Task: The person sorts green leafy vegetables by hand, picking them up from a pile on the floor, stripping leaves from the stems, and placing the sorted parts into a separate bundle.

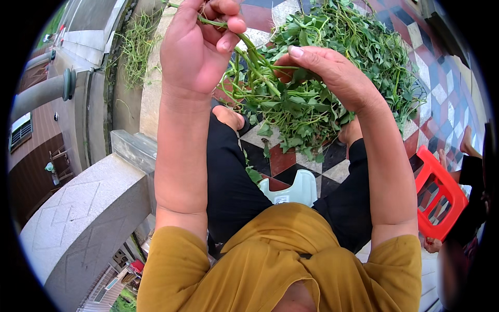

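My left hand (200,43), palm up, has its fingers curled around green vine stems (253,50) that hang down toward the right. My right hand (331,74) pinches a stem with a dark leaf between thumb and fingers, just right of that bunch. Below and beyond both hands spreads a large heap of leafy green vines (362,58) on the tiled floor. Its near part lies between my feet. The right fingertips are partly hidden behind the thumb and leaves.
A pale green plastic stool (296,191) shows between my thighs. On the right, another person's hand (432,245) is at a red plastic stool (440,195). Stripped stems (138,48) lie in the gutter at left, past a pale ledge (150,101). A concrete balustrade (89,195) stands at my left.
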A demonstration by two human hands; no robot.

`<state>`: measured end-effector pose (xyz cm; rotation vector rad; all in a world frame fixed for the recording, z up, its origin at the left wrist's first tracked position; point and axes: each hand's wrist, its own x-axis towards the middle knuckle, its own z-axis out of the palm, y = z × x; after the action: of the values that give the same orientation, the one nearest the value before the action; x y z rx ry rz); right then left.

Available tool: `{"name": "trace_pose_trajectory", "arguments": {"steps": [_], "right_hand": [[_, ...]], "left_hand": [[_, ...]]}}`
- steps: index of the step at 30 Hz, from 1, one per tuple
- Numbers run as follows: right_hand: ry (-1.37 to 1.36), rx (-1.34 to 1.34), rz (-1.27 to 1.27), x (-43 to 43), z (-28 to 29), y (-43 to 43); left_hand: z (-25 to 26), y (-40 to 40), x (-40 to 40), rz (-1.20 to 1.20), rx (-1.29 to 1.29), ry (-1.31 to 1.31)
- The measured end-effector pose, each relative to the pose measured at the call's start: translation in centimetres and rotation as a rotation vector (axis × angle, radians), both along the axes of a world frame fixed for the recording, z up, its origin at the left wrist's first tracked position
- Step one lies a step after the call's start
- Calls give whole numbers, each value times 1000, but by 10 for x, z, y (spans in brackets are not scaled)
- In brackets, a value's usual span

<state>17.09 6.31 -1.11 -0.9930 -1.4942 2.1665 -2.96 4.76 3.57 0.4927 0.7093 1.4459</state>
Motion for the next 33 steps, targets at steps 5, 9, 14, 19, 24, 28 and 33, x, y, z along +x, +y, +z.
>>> {"name": "trace_pose_trajectory", "arguments": {"steps": [5, 9, 14, 19, 24, 28, 33], "right_hand": [[67, -19, 8, -1, -2, -14], [82, -120, -240, 3, -5, -9], [353, -141, -339, 23, -5, 14], [591, -306, -479, 38, 4, 24], [660, -248, -447, 48, 1, 31], [561, -269, -471, 41, 5, 23], [533, -270, -443, 41, 12, 21]], "left_hand": [[-10, 3, -6, -31, 35, -19], [-24, 11, 8, 28, 20, 179], [-53, 7, 9, -294, -4, 894], [-68, 4, 6, -519, -47, 1033], [-69, 7, 17, -557, -51, 1069], [-61, 11, 29, -181, 135, 1018], [-47, 4, 42, -441, 148, 989]]}}
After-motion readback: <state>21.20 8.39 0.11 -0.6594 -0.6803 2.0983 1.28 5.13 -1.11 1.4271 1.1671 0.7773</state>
